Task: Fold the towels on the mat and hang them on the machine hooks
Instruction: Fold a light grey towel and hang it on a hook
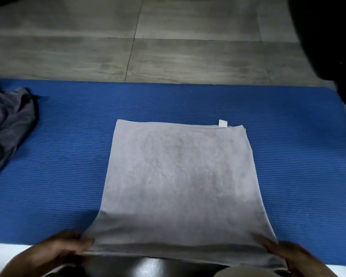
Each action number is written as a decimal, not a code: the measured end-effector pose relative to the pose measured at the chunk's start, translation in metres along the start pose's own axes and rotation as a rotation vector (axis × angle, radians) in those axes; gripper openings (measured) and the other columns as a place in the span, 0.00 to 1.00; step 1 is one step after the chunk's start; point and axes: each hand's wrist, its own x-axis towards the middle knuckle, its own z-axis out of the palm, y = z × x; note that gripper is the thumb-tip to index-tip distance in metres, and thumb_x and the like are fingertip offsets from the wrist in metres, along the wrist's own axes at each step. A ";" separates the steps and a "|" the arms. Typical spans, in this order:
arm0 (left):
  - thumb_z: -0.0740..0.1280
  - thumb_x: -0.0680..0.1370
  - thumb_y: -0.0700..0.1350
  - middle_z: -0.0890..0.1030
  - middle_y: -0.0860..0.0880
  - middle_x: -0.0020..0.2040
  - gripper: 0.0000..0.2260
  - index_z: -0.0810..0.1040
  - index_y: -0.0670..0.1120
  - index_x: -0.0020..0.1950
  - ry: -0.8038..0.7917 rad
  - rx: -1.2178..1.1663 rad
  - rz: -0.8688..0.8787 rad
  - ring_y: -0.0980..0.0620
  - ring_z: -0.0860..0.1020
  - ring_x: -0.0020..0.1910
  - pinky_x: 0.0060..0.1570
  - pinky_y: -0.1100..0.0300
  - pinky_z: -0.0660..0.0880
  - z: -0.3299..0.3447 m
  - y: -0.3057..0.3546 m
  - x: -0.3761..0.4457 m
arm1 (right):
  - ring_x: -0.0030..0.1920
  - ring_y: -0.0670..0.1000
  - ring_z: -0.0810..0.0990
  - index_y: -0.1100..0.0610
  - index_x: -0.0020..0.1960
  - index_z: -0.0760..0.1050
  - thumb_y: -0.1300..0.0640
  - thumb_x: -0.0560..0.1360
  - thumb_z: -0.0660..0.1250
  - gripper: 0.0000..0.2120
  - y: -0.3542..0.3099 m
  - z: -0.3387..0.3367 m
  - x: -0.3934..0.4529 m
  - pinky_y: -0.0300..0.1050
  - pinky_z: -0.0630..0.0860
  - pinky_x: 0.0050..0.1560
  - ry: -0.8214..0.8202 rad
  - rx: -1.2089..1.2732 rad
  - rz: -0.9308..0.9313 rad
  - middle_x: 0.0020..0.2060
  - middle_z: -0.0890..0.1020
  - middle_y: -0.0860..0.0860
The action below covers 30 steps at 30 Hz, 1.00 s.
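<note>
Grey towel (pixel 180 176) lies folded flat on the blue mat (pixel 68 156), centre of frame, white tag (pixel 222 123) at its far right corner. Left hand (pixel 56 250), lower left, pinches the towel's near left corner, fingers curled on the edge. Right hand (pixel 300 258), lower right, grips the near right corner. Crumpled dark towel (pixel 6 120) sits at the mat's left edge. Tiled floor (pixel 168 47) across the upper frame.
</note>
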 end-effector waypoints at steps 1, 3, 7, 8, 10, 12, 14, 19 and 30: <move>0.79 0.59 0.42 0.79 0.31 0.39 0.20 0.82 0.31 0.45 0.023 -0.103 0.029 0.38 0.80 0.34 0.31 0.53 0.76 0.002 0.004 0.001 | 0.47 0.67 0.83 0.61 0.54 0.83 0.57 0.60 0.82 0.24 -0.005 0.001 -0.002 0.64 0.78 0.53 0.000 0.057 0.005 0.47 0.84 0.64; 0.72 0.67 0.41 0.79 0.28 0.41 0.19 0.79 0.31 0.54 0.095 -0.281 0.066 0.39 0.81 0.31 0.30 0.53 0.78 0.002 0.015 0.005 | 0.32 0.61 0.80 0.61 0.54 0.80 0.57 0.64 0.76 0.20 -0.022 0.011 -0.005 0.50 0.77 0.33 -0.009 0.135 -0.051 0.37 0.81 0.61; 0.55 0.80 0.44 0.84 0.36 0.41 0.13 0.77 0.42 0.51 0.268 -0.479 0.177 0.46 0.84 0.33 0.29 0.63 0.78 0.001 0.065 0.033 | 0.29 0.53 0.82 0.55 0.45 0.79 0.52 0.59 0.78 0.17 -0.085 0.035 0.019 0.42 0.78 0.26 0.039 0.274 -0.120 0.35 0.84 0.58; 0.55 0.81 0.45 0.84 0.38 0.41 0.12 0.77 0.44 0.48 0.298 -0.525 0.218 0.48 0.84 0.34 0.30 0.64 0.79 0.000 0.081 0.042 | 0.31 0.52 0.84 0.55 0.44 0.81 0.51 0.54 0.81 0.21 -0.100 0.041 0.028 0.43 0.79 0.27 0.048 0.319 -0.131 0.37 0.85 0.58; 0.56 0.81 0.49 0.85 0.42 0.44 0.12 0.76 0.45 0.50 0.294 -0.579 0.308 0.49 0.84 0.41 0.39 0.62 0.80 0.005 0.110 0.056 | 0.39 0.54 0.86 0.56 0.51 0.79 0.49 0.65 0.75 0.18 -0.121 0.047 0.050 0.46 0.82 0.33 0.050 0.450 -0.166 0.45 0.86 0.58; 0.59 0.81 0.49 0.85 0.44 0.47 0.11 0.77 0.43 0.52 0.333 -0.438 0.383 0.48 0.82 0.48 0.49 0.57 0.77 0.012 0.123 0.071 | 0.50 0.57 0.85 0.60 0.59 0.75 0.50 0.79 0.60 0.16 -0.128 0.051 0.068 0.50 0.83 0.45 0.028 0.470 -0.257 0.54 0.84 0.58; 0.65 0.78 0.40 0.83 0.48 0.44 0.04 0.79 0.44 0.50 0.430 -0.139 0.487 0.53 0.81 0.44 0.45 0.61 0.76 0.023 0.119 0.083 | 0.50 0.49 0.84 0.58 0.58 0.76 0.57 0.80 0.61 0.10 -0.117 0.056 0.076 0.42 0.81 0.47 0.155 0.149 -0.533 0.56 0.83 0.55; 0.71 0.59 0.46 0.76 0.49 0.57 0.27 0.73 0.52 0.58 0.491 1.171 0.733 0.48 0.77 0.52 0.42 0.55 0.79 0.029 0.071 0.113 | 0.60 0.53 0.74 0.49 0.62 0.75 0.52 0.63 0.67 0.27 -0.059 0.052 0.103 0.51 0.76 0.56 0.489 -1.505 -1.068 0.61 0.76 0.47; 0.72 0.70 0.55 0.80 0.47 0.37 0.11 0.80 0.49 0.42 0.362 1.435 0.690 0.52 0.75 0.33 0.35 0.59 0.70 0.044 0.054 0.098 | 0.40 0.55 0.80 0.51 0.41 0.77 0.51 0.63 0.64 0.08 -0.018 0.041 0.065 0.47 0.77 0.36 0.426 -1.570 -1.035 0.42 0.80 0.47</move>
